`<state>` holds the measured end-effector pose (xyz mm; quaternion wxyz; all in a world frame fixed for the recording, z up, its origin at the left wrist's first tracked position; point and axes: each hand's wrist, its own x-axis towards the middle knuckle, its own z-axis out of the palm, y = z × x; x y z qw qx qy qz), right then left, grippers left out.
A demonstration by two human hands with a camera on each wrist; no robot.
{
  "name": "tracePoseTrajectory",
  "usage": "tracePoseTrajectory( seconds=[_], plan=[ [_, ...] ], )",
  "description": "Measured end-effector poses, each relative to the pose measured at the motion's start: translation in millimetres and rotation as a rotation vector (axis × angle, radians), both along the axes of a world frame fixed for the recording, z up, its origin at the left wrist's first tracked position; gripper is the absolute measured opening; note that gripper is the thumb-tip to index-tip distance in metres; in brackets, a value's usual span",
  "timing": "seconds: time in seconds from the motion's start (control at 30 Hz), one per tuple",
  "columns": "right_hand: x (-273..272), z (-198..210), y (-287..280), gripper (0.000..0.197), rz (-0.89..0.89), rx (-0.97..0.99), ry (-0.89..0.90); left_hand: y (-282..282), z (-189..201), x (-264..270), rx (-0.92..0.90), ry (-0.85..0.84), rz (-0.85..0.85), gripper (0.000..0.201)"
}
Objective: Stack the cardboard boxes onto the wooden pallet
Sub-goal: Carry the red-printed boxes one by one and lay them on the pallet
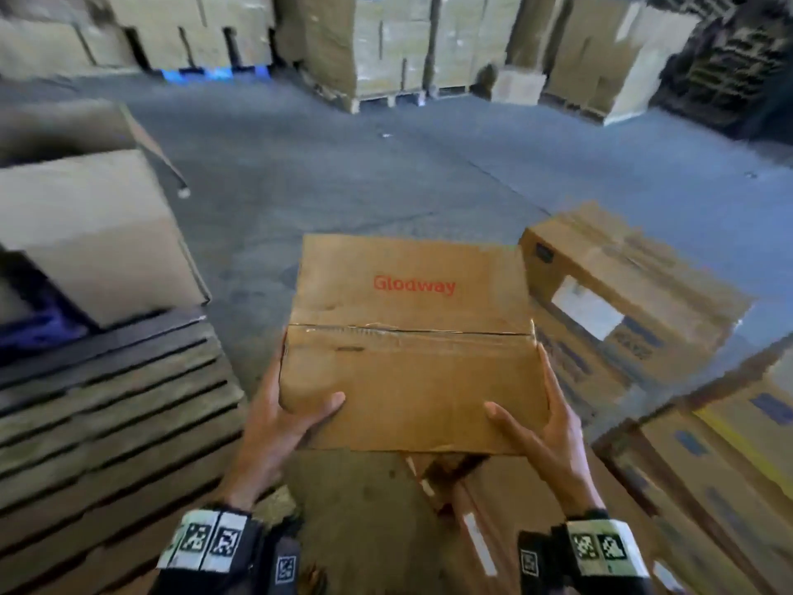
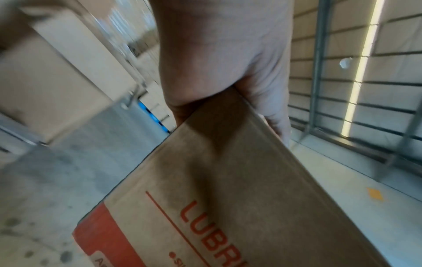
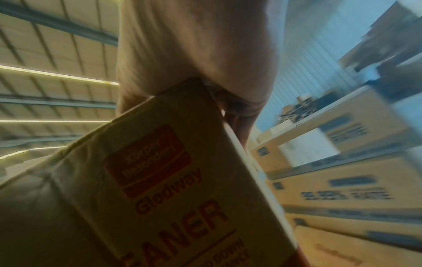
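— Fingers (image 1: 274, 371) of both hands clamped the Glodway box (image 1: 407, 337) by its short ends, thumbs on top.

— And the wooden pallet (image 1: 111, 423)?

— Low at the left, nearer the left hand (image 1: 283, 423) than the right hand (image 1: 545, 431).

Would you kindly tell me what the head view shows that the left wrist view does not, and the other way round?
Only the head view shows the wooden pallet at the left, the right hand, the box's taped top seam, and the stacked boxes to the right. Only the left wrist view shows the box's side panel with red "LUBR" lettering and the ceiling light strip. Both show the left hand gripping the Glodway box, held off the grey floor.
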<state>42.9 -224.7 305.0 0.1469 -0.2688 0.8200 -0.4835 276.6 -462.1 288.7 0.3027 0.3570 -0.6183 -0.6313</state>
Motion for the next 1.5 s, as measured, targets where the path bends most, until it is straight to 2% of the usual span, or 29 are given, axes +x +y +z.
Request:
tracePoseTrajectory(
  seconds=[0.17,0.23,0.4,0.6,0.77,0.9,1.07,1.23,1.5],
  plan=[
    [16,-4,-77,0.112,0.319,0.109,0.06,15,-2,83,-0.035,-0.098,0.32,0.109],
    [35,-12,-106,0.113,0.448,0.138,0.059,28,-5,121,-0.033,-0.136,0.416,0.108],
    [107,-42,-161,0.111,0.746,0.167,0.019,60,-20,215,0.018,-0.248,0.673,0.115],
    [205,-66,-223,0.11,0.975,0.216,0.037,73,-45,310,0.168,-0.254,0.942,0.108],
    [299,-79,-293,0.109,1.051,0.23,0.014,31,-68,395,0.228,-0.285,1.026,0.112],
    [383,-81,-357,0.108,1.072,0.229,0.01,-28,-69,477,0.284,-0.338,1.042,0.099],
    [464,-61,-426,0.109,1.084,0.218,-0.002,-97,-40,563,0.243,-0.294,1.039,0.098],
    [515,-42,-484,0.11,1.097,0.159,-0.032,-159,-20,620,0.157,-0.282,0.996,0.107],
    [572,-35,-575,0.111,1.067,0.167,-0.014,-267,-9,676,0.244,-0.272,0.949,0.123]
  ],
)
